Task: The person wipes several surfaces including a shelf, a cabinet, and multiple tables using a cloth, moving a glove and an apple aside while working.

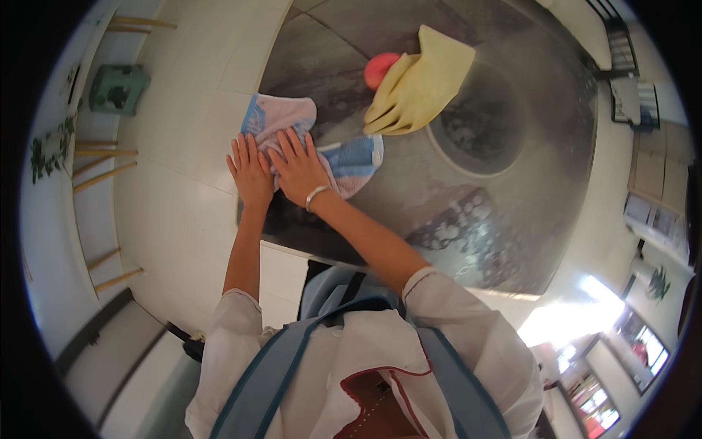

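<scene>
Both palms press down on a pink and blue cloth [285, 107] lying near the left edge of a dark table [351, 230]. My left hand [249, 173] is flat, fingers spread a little, over the cloth's left edge. Beside it, my right hand [299, 170] rests across the cloth's middle, with a silvery bangle at its wrist. One end of the cloth, with a blue band and a small white tag, is folded out to the right of this hand. Farther right a pale yellow rubber glove [419, 88] lies on the table, partly covering a round red object [379, 70].
A round, greyish circle [477, 118] is set in the tabletop, partly under the glove. Light glares off the near right surface. A green plastic stool [119, 89] and wooden legs [107, 156] stand along the left wall. Black-framed chairs [622, 49] are at far right.
</scene>
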`<state>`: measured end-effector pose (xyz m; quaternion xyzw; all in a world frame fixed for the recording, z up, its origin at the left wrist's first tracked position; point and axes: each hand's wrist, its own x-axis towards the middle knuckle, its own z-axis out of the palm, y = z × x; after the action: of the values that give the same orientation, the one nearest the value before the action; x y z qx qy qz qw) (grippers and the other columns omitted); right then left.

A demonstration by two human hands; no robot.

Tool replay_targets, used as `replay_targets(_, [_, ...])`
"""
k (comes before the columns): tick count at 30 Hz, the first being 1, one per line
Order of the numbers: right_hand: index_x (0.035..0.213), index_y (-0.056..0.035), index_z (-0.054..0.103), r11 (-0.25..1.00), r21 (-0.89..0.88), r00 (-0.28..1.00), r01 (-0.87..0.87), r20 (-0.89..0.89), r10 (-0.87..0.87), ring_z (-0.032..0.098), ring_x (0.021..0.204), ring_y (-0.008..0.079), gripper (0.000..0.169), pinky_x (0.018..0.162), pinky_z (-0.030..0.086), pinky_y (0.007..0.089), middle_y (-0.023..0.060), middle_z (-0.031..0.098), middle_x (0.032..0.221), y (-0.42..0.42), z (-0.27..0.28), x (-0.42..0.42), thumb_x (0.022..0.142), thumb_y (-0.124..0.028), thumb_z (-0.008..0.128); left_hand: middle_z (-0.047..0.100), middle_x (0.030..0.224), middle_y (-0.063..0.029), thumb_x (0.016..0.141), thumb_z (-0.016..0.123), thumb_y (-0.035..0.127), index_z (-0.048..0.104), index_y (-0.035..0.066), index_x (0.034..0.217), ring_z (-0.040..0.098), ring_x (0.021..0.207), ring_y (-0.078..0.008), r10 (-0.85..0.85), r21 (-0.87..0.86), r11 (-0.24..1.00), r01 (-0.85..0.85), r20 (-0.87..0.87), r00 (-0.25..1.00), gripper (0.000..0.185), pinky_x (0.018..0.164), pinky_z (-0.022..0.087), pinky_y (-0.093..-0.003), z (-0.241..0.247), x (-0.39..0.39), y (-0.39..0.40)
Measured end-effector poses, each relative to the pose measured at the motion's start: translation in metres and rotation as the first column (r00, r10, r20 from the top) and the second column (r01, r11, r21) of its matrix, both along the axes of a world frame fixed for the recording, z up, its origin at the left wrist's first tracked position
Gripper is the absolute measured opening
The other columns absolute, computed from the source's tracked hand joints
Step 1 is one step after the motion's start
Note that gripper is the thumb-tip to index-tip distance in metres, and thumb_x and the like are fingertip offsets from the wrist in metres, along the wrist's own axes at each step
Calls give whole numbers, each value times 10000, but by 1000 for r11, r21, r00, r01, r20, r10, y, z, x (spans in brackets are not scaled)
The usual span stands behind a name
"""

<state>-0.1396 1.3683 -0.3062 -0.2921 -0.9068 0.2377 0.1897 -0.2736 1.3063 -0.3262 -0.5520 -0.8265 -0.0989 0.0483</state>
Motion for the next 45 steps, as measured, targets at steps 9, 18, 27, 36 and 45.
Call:
replay_targets(9, [1162,-68,576,985,89,988,-150,-16,152,307,1335,263,374,1106,159,511,119,448,1356,-134,2,-61,814,-197,539,261,1435,-236,851,621,141,313,-58,1352,316,1313,-371,-9,11,1000,3,543,840,621,1068,291,-406,-15,-46,-170])
replay_targets(18, [1063,-64,591,533,-281,600,798,302,-740,538,1074,357,371,867,461,424,177,578,1139,-322,-94,176,705,16,540,433,1299,-263,846,499,69,471,-59,1240,422,1197,-412,-535,16,578,816,762,365,416,1017,349,-438,-9,111,-259])
replay_targets(27, [1247,-10,535,173,-925,-36,338,-197,-980,548,1072,186,423,928,445,315,106,586,1174,-406,73,287,872,-196,598,496,1328,-138,942,516,309,465,20,1311,505,1171,-192,92,-210,595,776,977,195,472,986,382,-317,105,47,-286])
replay_targets(36, [1228,-115,560,771,-628,714,109,-490,-500,535,1000,174,551,775,487,304,57,493,1246,-312,176,-52,702,33,633,584,1106,-63,895,611,245,547,55,1166,555,1012,-145,-113,112,993,-33,847,-520,337,868,457,-299,144,-84,-272])
replay_targets(45, [1189,14,570,-157,-977,987,-147,-135,-85,585,997,146,433,900,458,291,72,628,1091,-200,125,-300,822,-179,696,578,1126,-68,847,672,175,527,28,1186,535,1060,-183,-198,173,932,-318,979,-45,397,901,435,-313,161,-322,-261])
